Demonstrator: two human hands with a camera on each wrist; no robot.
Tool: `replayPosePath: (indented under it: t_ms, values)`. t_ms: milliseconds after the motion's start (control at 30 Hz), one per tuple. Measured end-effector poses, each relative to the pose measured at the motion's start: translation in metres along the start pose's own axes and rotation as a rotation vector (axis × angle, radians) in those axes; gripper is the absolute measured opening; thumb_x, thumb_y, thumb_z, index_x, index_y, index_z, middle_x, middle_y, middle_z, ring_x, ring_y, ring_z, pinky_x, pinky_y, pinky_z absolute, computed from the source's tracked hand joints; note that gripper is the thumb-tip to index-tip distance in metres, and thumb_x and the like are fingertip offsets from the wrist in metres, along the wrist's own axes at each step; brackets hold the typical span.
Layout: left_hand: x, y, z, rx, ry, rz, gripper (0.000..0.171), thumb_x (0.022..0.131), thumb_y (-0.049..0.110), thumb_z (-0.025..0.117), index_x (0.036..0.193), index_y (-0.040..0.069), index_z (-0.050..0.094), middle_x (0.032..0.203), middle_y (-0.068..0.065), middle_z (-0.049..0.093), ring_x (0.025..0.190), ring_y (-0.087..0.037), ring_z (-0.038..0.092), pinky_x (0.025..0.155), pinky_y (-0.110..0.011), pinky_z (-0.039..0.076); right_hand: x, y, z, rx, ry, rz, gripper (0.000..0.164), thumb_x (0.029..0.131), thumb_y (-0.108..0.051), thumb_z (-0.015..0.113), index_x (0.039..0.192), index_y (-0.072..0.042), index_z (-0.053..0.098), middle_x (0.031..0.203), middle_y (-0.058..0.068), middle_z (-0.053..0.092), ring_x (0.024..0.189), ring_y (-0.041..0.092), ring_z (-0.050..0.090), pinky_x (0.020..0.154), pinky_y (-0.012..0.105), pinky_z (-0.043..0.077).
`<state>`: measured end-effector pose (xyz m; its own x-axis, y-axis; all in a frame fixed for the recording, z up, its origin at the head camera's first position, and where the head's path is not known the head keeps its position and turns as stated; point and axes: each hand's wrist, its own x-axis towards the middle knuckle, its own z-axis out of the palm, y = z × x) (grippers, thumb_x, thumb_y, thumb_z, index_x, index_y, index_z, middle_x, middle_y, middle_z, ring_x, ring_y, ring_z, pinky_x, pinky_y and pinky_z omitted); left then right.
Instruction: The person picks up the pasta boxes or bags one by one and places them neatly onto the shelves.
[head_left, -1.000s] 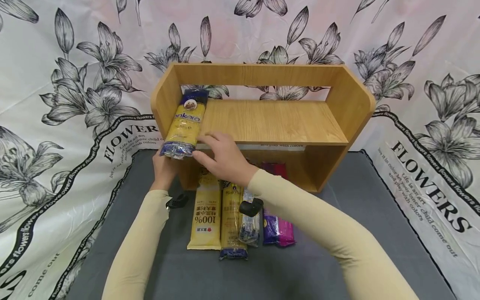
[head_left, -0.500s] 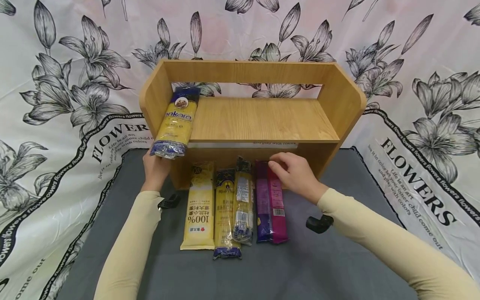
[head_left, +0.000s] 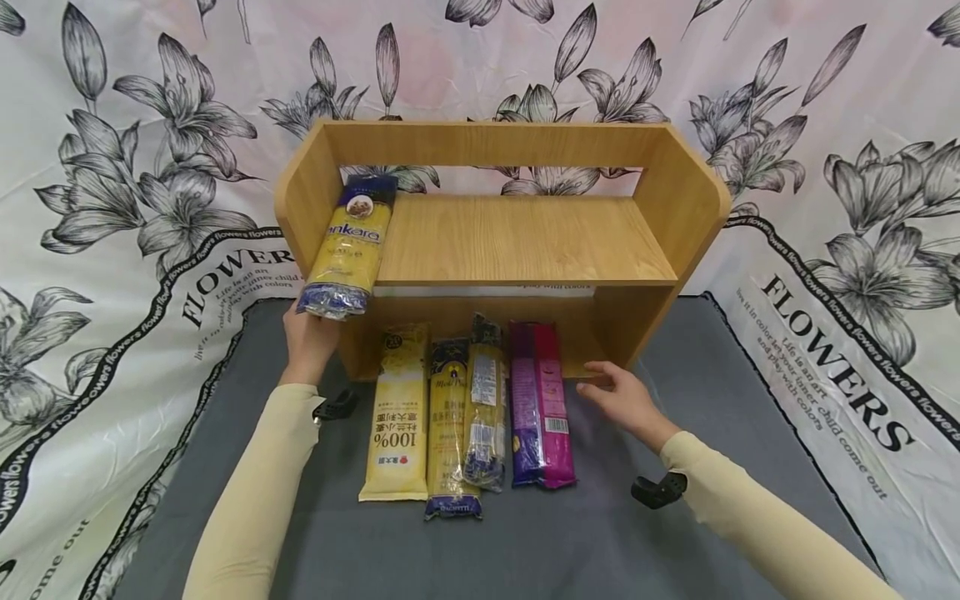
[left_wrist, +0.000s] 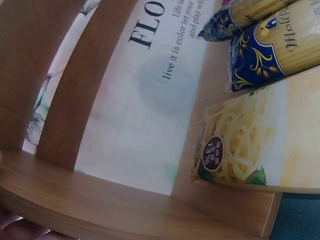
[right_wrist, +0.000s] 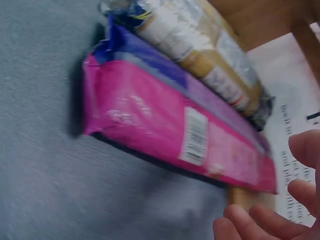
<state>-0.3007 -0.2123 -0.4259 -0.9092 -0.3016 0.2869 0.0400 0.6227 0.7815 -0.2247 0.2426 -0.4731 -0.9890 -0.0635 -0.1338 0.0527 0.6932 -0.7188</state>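
My left hand (head_left: 308, 343) grips the left side panel of the wooden shelf (head_left: 525, 242); the fingers (left_wrist: 22, 231) show on the panel's outer face in the left wrist view. Just above that hand, a yellow and blue Ankara pasta packet (head_left: 348, 250) leans on the upper board, its near end jutting past the edge and hiding part of the hand. My right hand (head_left: 624, 402) hovers right of the pink and purple packet (head_left: 542, 404), fingers loosely spread and holding nothing. In the right wrist view its fingers lie apart from that packet.
A pale yellow noodle packet (head_left: 397, 412), a Molino-like yellow and blue pasta packet (head_left: 452, 433) and a clear pasta packet with a barcode (head_left: 486, 408) lie side by side, far ends inside the lower compartment. Grey cloth (head_left: 525, 550) covers the table. A flowered sheet (head_left: 787, 108) hangs behind.
My right hand has left the Ankara packet, moved right to the pink packet's far end, then drawn back and away from it. My left hand stays at the shelf's side.
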Motion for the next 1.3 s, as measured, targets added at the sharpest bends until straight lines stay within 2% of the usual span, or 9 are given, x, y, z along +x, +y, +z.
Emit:
replayPosePath:
  t_ms: [167, 333, 533, 767, 900, 1167, 1300]
  values:
    - [0.001, 0.0, -0.002, -0.006, -0.006, -0.015, 0.048, 0.104, 0.026, 0.05, 0.145, 0.002, 0.052, 0.132, -0.03, 0.063, 0.118, -0.047, 0.059, 0.099, -0.059, 0.045, 0.002, 0.012, 0.023, 0.119, -0.054, 0.065, 0.058, 0.097, -0.02, 0.066, 0.146, 0.002, 0.046, 0.131, 0.034, 0.061, 0.096, 0.034, 0.07, 0.067, 0.037, 0.058]
    - [0.001, 0.0, -0.001, -0.01, 0.0, -0.026, 0.047, 0.103, 0.024, 0.049, 0.143, 0.0, 0.052, 0.133, -0.031, 0.062, 0.123, -0.048, 0.057, 0.102, -0.06, 0.044, 0.006, 0.022, 0.038, 0.248, -0.097, 0.122, 0.06, 0.097, -0.018, 0.066, 0.148, 0.002, 0.042, 0.132, 0.034, 0.06, 0.096, 0.025, 0.07, 0.068, 0.034, 0.057]
    - [0.003, -0.002, 0.0, -0.018, -0.004, -0.036, 0.047, 0.103, 0.027, 0.05, 0.144, 0.004, 0.054, 0.134, -0.028, 0.063, 0.123, -0.046, 0.058, 0.101, -0.059, 0.045, 0.016, 0.029, 0.049, 0.445, -0.13, 0.152, 0.061, 0.099, -0.015, 0.061, 0.151, 0.003, 0.036, 0.14, 0.036, 0.053, 0.092, 0.012, 0.069, 0.072, 0.03, 0.058]
    - [0.002, -0.002, 0.0, -0.017, -0.006, -0.034, 0.047, 0.104, 0.028, 0.049, 0.143, 0.004, 0.054, 0.132, -0.029, 0.064, 0.119, -0.046, 0.059, 0.1, -0.059, 0.045, 0.025, 0.021, 0.057, 0.429, -0.122, 0.173, 0.064, 0.092, -0.016, 0.071, 0.148, -0.002, 0.044, 0.123, 0.027, 0.062, 0.08, 0.01, 0.063, 0.064, 0.027, 0.053]
    - [0.001, -0.001, 0.0, -0.021, -0.004, -0.04, 0.047, 0.104, 0.029, 0.048, 0.143, 0.004, 0.054, 0.131, -0.029, 0.064, 0.117, -0.045, 0.06, 0.099, -0.058, 0.045, 0.028, 0.015, 0.063, 0.4, -0.127, 0.127, 0.066, 0.087, -0.013, 0.075, 0.146, -0.001, 0.047, 0.115, 0.025, 0.064, 0.081, 0.014, 0.061, 0.063, 0.028, 0.052]
    - [0.001, -0.001, 0.002, -0.015, -0.001, -0.024, 0.04, 0.105, 0.025, 0.046, 0.133, 0.0, 0.059, 0.112, -0.027, 0.067, 0.092, -0.038, 0.058, 0.08, -0.047, 0.045, 0.033, 0.01, 0.072, 0.354, -0.091, 0.049, 0.066, 0.081, -0.005, 0.078, 0.141, 0.0, 0.052, 0.125, 0.028, 0.063, 0.1, 0.024, 0.061, 0.077, 0.028, 0.049]
    - [0.001, 0.0, 0.001, -0.01, -0.014, -0.048, 0.042, 0.106, 0.027, 0.045, 0.137, 0.001, 0.057, 0.114, -0.026, 0.066, 0.095, -0.037, 0.058, 0.082, -0.047, 0.046, 0.033, 0.008, 0.072, 0.335, -0.11, 0.061, 0.066, 0.079, -0.003, 0.077, 0.141, -0.002, 0.054, 0.127, 0.027, 0.063, 0.102, 0.026, 0.06, 0.079, 0.028, 0.048]
